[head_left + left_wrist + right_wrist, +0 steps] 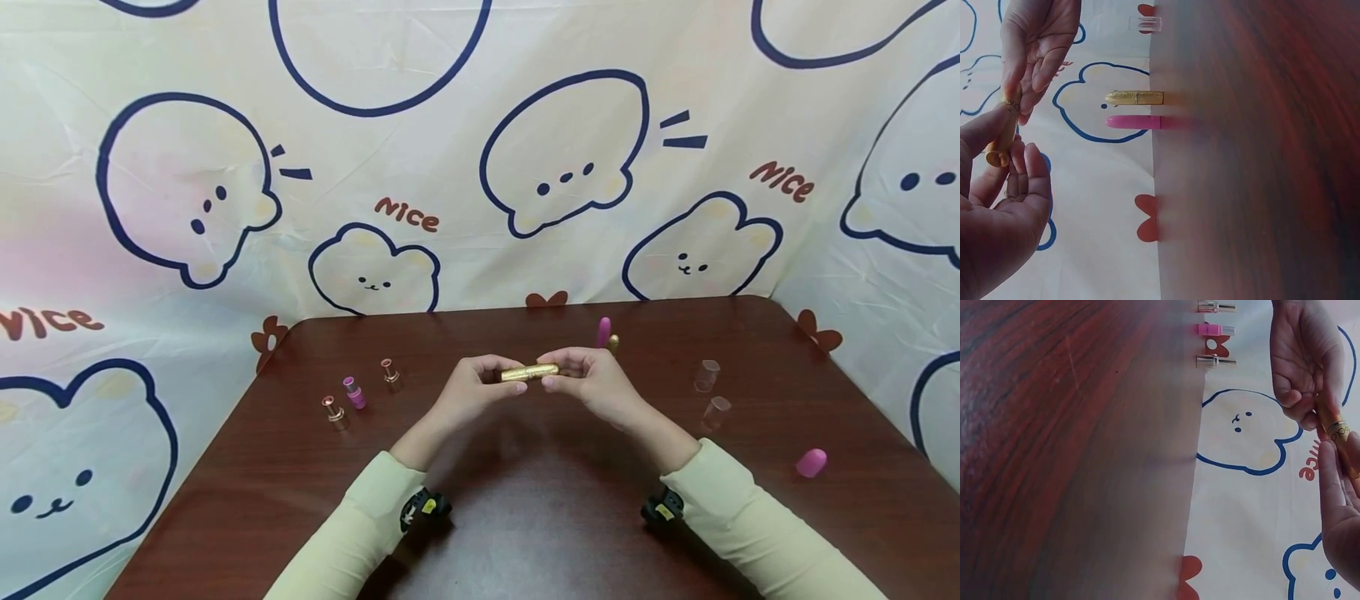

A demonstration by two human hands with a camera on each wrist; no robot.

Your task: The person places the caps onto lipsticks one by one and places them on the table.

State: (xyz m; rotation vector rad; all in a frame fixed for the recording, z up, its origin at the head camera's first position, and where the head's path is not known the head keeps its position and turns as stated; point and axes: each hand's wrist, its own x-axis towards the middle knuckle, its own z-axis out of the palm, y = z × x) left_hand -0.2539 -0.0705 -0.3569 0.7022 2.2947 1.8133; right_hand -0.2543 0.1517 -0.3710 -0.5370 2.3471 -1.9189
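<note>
Above the middle of the table, a gold lipstick tube [529,372] lies level between both hands. My left hand [474,385] pinches its left end between thumb and fingers. The other end is pinched by my right hand [598,385]. In the left wrist view the tube [1002,134] shows an open-looking round base by the left fingers. A dark patterned band circles the middle of the tube [1337,431] in the right wrist view.
Behind the right hand stand a pink lipstick [1132,122] and another gold one [1135,97]. At left are two rose-gold lipstick bases [335,413] and a pink one [355,392]. Clear caps [707,376] and a pink cap [812,462] stand at right. A printed curtain borders the table.
</note>
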